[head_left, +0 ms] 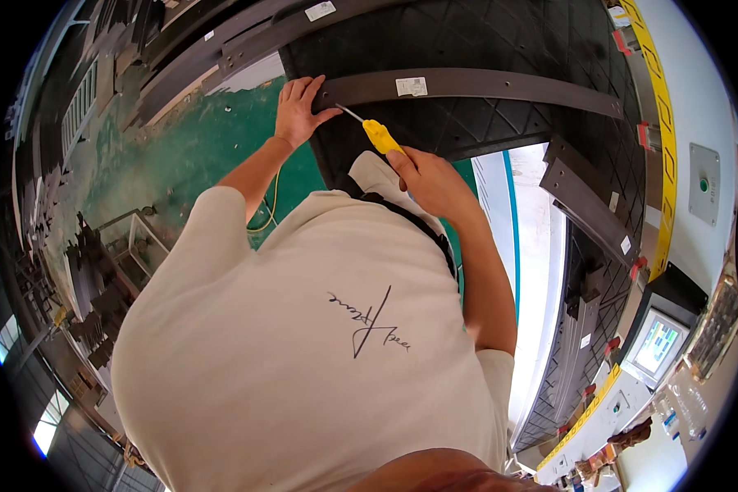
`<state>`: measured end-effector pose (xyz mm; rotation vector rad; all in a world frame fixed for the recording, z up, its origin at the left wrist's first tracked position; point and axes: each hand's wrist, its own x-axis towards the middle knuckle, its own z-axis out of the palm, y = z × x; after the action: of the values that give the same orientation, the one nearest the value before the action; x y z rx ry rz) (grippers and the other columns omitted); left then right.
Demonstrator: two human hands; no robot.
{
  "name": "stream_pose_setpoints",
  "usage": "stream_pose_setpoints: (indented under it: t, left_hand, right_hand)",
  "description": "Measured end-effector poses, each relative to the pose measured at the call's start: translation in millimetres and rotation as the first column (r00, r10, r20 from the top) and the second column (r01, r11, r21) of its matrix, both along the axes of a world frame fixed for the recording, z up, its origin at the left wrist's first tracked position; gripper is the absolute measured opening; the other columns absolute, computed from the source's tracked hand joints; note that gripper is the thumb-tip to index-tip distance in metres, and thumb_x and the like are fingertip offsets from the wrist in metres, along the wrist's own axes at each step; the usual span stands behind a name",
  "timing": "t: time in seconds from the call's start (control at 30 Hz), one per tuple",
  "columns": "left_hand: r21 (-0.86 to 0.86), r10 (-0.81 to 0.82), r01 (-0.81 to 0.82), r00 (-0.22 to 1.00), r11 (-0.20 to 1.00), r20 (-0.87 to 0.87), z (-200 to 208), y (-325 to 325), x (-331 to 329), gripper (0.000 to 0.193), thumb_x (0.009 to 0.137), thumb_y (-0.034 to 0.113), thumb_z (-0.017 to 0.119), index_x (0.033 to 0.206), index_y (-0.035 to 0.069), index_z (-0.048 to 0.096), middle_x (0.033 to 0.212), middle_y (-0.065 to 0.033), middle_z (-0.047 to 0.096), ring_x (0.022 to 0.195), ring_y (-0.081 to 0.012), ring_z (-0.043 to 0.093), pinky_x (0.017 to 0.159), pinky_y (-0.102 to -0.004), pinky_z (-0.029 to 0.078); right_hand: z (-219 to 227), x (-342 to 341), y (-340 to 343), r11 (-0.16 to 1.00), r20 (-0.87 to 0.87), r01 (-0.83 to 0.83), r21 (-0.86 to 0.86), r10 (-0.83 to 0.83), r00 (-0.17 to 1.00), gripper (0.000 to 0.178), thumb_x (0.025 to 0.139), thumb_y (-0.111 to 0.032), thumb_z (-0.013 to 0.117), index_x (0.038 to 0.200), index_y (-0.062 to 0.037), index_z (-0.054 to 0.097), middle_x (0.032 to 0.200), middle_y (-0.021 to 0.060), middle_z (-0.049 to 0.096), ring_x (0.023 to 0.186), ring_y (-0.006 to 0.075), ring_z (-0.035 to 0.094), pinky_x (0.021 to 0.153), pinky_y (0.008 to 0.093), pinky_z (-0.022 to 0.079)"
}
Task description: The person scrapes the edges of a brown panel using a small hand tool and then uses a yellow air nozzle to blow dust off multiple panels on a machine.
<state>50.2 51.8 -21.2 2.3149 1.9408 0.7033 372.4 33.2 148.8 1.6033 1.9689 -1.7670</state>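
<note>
Nearest, the cream shirt [303, 328] fills the lower middle, and beyond it the right hand [435, 184] is closed around the yellow handle of a thin-shafted tool [380, 136]. The tool's long axis slants away and leftward, its metal tip pointing at the near edge of a long dark brown bar [517, 88], close to the bar's left end. There the left hand [298, 113] straddles that end, thumb spread from the fingers along the near side and fingertips at the far side; how firmly it presses, I cannot tell. The bar lies on a black table with a diamond pattern [484, 45], its long axis running left to right, bowed by the lens, a white label [412, 87] on top. Its left end sits near the table's left edge, with green floor [189, 156] beyond that; its right end reaches toward the yellow strip [668, 148] along the white machine. Black surface shows on both the near and far sides, wider beyond the bar, up to another brown bar [361, 11] at the upper left
</note>
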Motion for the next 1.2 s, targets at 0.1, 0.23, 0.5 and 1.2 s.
stream_pose_setpoints:
  t: [0.1, 0.23, 0.5, 1.2]
  left_hand:
    - [-0.025, -0.170, 0.169, 0.985, 0.985, -0.041, 12, 10, -7, 0.079, 0.073, 0.041, 0.094, 0.140, 0.008, 0.066, 0.123, -0.0133, 0.065, 0.112, -0.0391, 0.059, 0.099, -0.0470, 0.051]
    - [-0.428, -0.033, 0.112, 0.982, 0.897, 0.187, 47, 21, -21, 0.073, 0.079, 0.041, 0.093, 0.138, 0.006, 0.067, 0.115, -0.0096, 0.070, 0.102, -0.0291, 0.067, 0.094, -0.0422, 0.055]
    - [-0.899, 0.697, 0.216, 0.571, 0.382, 0.433, 76, 11, -79, 0.060, 0.108, 0.052, 0.060, 0.138, 0.001, 0.063, 0.121, -0.0144, 0.073, 0.096, -0.0270, 0.076, 0.088, -0.0422, 0.064]
    - [0.007, -0.120, 0.123, 0.976, 0.992, -0.181, 1, 66, 180, 0.076, 0.096, 0.057, 0.066, 0.149, 0.003, 0.055, 0.159, -0.0137, 0.048, 0.153, -0.0299, 0.037, 0.121, -0.0589, 0.030]
  right_hand:
    - [-1, 8, -11, 0.998, -0.020, 0.061, -0.016, -0.061, 0.998, 0.057, 0.112, -0.053, 0.044, 0.118, -0.0023, 0.069, 0.081, 0.0083, 0.067, 0.077, 0.0235, 0.060, 0.075, 0.0383, 0.047]
    - [10, 21, -18, 0.990, -0.027, 0.127, -0.056, -0.128, 0.991, 0.056, 0.112, -0.054, 0.044, 0.112, -0.0038, 0.069, 0.078, 0.0033, 0.064, 0.071, 0.0152, 0.054, 0.070, 0.0329, 0.043]
    - [31, 16, -22, 0.998, -0.094, -0.001, -0.056, -0.004, 0.996, 0.057, 0.112, -0.054, 0.044, 0.119, -0.0030, 0.069, 0.084, 0.0068, 0.069, 0.078, 0.0221, 0.063, 0.076, 0.0361, 0.048]
    - [-2, 104, 6, 0.827, 0.140, 0.476, 0.299, -0.531, 0.836, 0.062, 0.114, -0.052, 0.039, 0.096, 0.0003, 0.066, 0.073, 0.0083, 0.061, 0.065, 0.0203, 0.056, 0.063, 0.0382, 0.044]
